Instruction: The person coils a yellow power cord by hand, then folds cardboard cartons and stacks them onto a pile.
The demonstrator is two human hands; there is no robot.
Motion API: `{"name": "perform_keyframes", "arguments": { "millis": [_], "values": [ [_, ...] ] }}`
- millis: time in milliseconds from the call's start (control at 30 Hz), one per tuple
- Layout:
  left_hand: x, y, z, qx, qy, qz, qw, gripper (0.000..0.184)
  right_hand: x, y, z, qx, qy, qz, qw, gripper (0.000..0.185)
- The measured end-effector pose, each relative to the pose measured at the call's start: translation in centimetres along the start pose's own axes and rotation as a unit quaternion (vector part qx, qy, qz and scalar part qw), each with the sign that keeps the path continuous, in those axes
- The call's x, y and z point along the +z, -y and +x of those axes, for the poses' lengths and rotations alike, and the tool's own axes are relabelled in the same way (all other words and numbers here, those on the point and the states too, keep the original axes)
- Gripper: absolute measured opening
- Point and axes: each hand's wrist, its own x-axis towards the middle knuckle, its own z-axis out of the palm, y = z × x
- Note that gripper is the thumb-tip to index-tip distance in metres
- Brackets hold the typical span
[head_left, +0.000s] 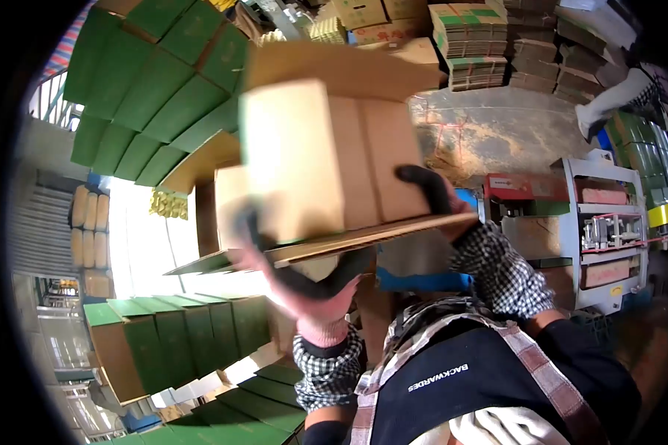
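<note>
A brown cardboard box (378, 159) with its flaps folded out is held up in front of my body, slightly blurred by motion. My left hand (260, 267), in a pink glove with dark fingers, grips its lower left edge; motion smears the fingertips. At the right side, my right hand (434, 194) has its dark-gloved fingers against the box wall, with the lower flap partly covering the hand. Another open carton (230, 193) stands just behind and to the left of the held box.
Green cartons (167, 81) are stacked at upper left, with a row of green cartons (193, 341) below. Bundled flat cardboard (467, 37) is piled at the back. A grey-framed machine (608, 237) stands at right. Another person's leg (616, 100) shows at upper right.
</note>
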Motion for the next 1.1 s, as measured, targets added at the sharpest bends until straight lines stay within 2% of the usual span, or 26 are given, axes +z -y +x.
{"name": "perform_keyframes", "arguments": {
  "millis": [67, 133, 167, 200, 233, 267, 300, 400, 433, 467, 533, 600, 633, 667, 700, 733, 800, 833, 867, 900, 933, 967, 1000, 1033, 1067, 1100],
  "values": [
    [2.5, 1.1, -3.6, -0.132, 0.085, -0.129, 0.979, 0.086, -6.8, -1.6, -2.3, 0.005, -0.050, -0.086, 0.995, 0.065],
    [7.0, 4.5, -9.7, -0.366, 0.142, -0.264, 0.881, 0.061, -16.6, -5.9, -2.9, -0.009, -0.058, -0.131, 0.990, 0.058],
    [8.0, 6.1, -12.5, -0.392, 0.187, -0.220, 0.873, 0.061, -18.0, -7.3, -3.7, 0.030, -0.115, -0.026, 0.993, 0.044],
    [10.3, 9.1, -17.7, -0.298, 0.167, 0.082, 0.936, 0.061, -24.4, -11.3, -2.1, -0.039, -0.159, -0.150, 0.975, 0.042],
    [10.9, 9.1, -19.3, -0.331, 0.269, 0.181, 0.886, 0.066, -30.6, -15.2, -0.5, -0.094, -0.220, -0.276, 0.931, 0.041],
    [11.7, 9.1, -20.4, -0.357, 0.364, 0.277, 0.815, 0.071, -32.1, -15.6, -0.4, -0.086, -0.349, -0.200, 0.911, 0.040],
    [13.1, 9.7, -21.3, -0.392, 0.370, 0.230, 0.810, 0.076, -23.1, -10.1, -0.4, -0.098, -0.450, -0.162, 0.873, 0.042],
    [14.6, 14.7, -26.7, -0.461, 0.377, 0.080, 0.799, 0.087, -10.6, -2.8, 0.4, -0.384, -0.331, -0.518, 0.689, 0.052],
    [15.6, 18.2, -29.7, -0.453, 0.361, 0.011, 0.815, 0.088, -10.8, -2.4, 1.2, -0.353, -0.283, -0.663, 0.596, 0.056],
    [16.7, 19.8, -31.1, -0.440, 0.347, -0.061, 0.826, 0.088, -12.3, -4.5, 0.9, -0.277, -0.249, -0.725, 0.579, 0.058],
    [17.5, 17.0, -30.6, -0.411, 0.360, -0.006, 0.838, 0.084, -18.0, -9.2, -2.7, -0.204, -0.095, -0.864, 0.451, 0.059],
    [20.3, 15.1, -33.5, -0.428, 0.373, -0.065, 0.820, 0.083, -19.5, -10.4, -7.8, -0.157, -0.128, -0.830, 0.520, 0.060],
    [21.7, 12.8, -34.3, -0.426, 0.372, -0.110, 0.817, 0.083, -19.6, -10.3, -9.2, -0.127, -0.220, -0.802, 0.541, 0.059],
    [22.2, 7.6, -32.2, -0.416, 0.410, -0.148, 0.798, 0.080, -19.7, -10.1, -10.4, -0.096, -0.309, -0.766, 0.556, 0.058],
    [22.6, 2.0, -29.5, -0.405, 0.447, -0.186, 0.776, 0.077, -20.2, -9.8, -11.2, -0.128, -0.274, -0.740, 0.601, 0.059],
    [23.4, 0.5, -29.2, -0.439, 0.507, -0.219, 0.709, 0.066, -18.6, -9.0, -11.7, -0.138, -0.245, -0.700, 0.657, 0.063],
    [24.2, 1.5, -27.2, -0.593, 0.386, -0.481, 0.517, 0.058, -15.1, -8.4, -10.6, -0.229, -0.235, -0.663, 0.673, 0.067],
    [21.5, 0.8, -22.0, -0.370, 0.390, -0.332, 0.775, 0.053, -14.0, -8.5, -9.7, -0.227, -0.243, -0.620, 0.711, 0.066],
    [16.7, -1.1, -14.3, -0.100, 0.343, -0.127, 0.925, 0.048, -12.8, -9.1, -8.3, -0.243, -0.291, -0.586, 0.716, 0.067],
    [11.8, -1.3, -8.4, 0.040, 0.243, 0.070, 0.967, 0.042, -11.4, -8.8, -6.7, -0.237, -0.274, -0.493, 0.791, 0.067],
    [6.7, -0.4, -4.6, 0.072, 0.097, 0.230, 0.966, 0.039, -9.6, -8.3, -5.0, -0.227, -0.247, -0.391, 0.857, 0.066],
    [2.1, 2.1, -1.0, 0.104, -0.077, 0.309, 0.942, 0.035, -7.7, -8.4, -3.4, -0.255, -0.221, -0.364, 0.868, 0.064],
    [-1.8, 3.9, 1.9, 0.103, -0.079, 0.407, 0.904, 0.029, -6.6, -9.2, -1.2, -0.264, -0.201, -0.424, 0.842, 0.055],
    [-5.3, 5.2, 4.0, 0.095, -0.080, 0.500, 0.857, 0.025, -4.8, -9.2, 1.2, -0.227, -0.101, -0.340, 0.907, 0.049],
    [-6.5, 8.9, 4.1, -0.056, -0.036, 0.220, 0.973, 0.021, -2.7, -9.1, 3.7, -0.177, 0.000, -0.252, 0.951, 0.044],
    [-6.9, 8.5, 4.9, -0.042, 0.002, 0.240, 0.970, 0.020, -1.4, -11.6, 8.4, -0.083, 0.053, -0.145, 0.984, 0.037]
  ]
}}
